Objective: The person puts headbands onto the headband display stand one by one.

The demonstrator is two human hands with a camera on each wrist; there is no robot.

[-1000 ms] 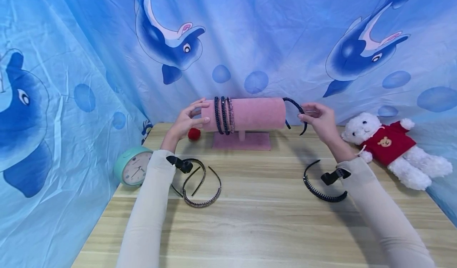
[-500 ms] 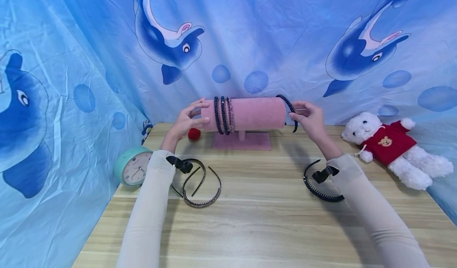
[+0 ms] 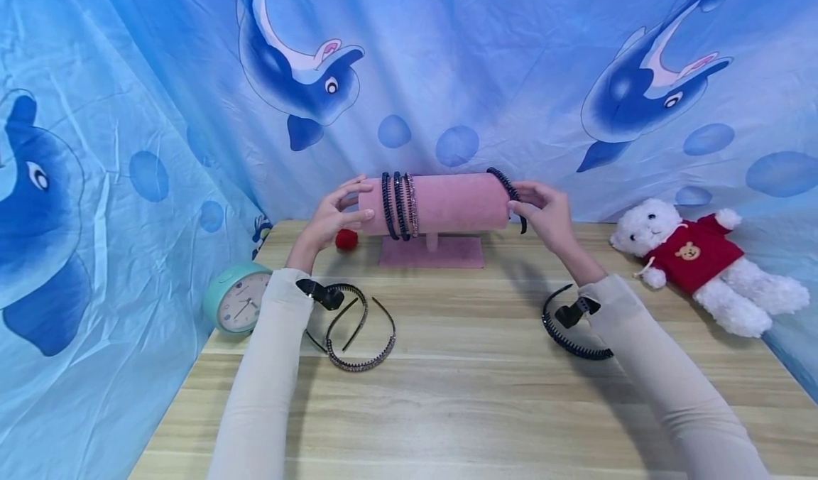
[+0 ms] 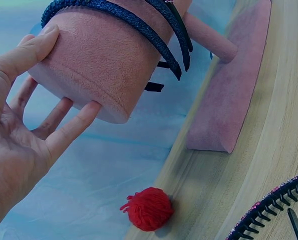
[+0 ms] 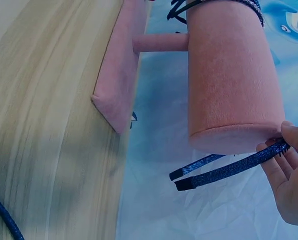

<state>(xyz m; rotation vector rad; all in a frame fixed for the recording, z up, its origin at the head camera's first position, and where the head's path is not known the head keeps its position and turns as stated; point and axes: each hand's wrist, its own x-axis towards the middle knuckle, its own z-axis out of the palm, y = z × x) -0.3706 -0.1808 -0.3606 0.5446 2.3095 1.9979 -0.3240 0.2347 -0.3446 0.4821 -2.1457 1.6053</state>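
Note:
A pink plush headband stand [image 3: 456, 203], a horizontal roll on a post and flat base, stands at the back of the table. Two dark headbands [image 3: 389, 210] and a sparkly pinkish one [image 3: 413, 206] sit around its left part. My left hand [image 3: 324, 219] holds the roll's left end, thumb on the side and fingers against the end face [image 4: 81, 102]. With thumb and fingers, my right hand [image 3: 548, 216] pinches a dark blue glittery headband [image 5: 234, 169] at the roll's right end. Its two tips point away from the hand, just off the end face in the right wrist view.
Sparkly headbands [image 3: 361, 366] lie at the left, partly under the left forearm. Another dark headband [image 3: 571, 345] lies at the right. A mint alarm clock [image 3: 239, 299], red yarn ball [image 3: 347, 239] and white teddy bear [image 3: 693, 260] stand or lie around; a blue dolphin curtain [image 3: 498, 75] hangs behind.
My right hand has moved left with the dark blue headband, bringing it from beside the roll to its right end. The left hand has stayed on the roll's left end.

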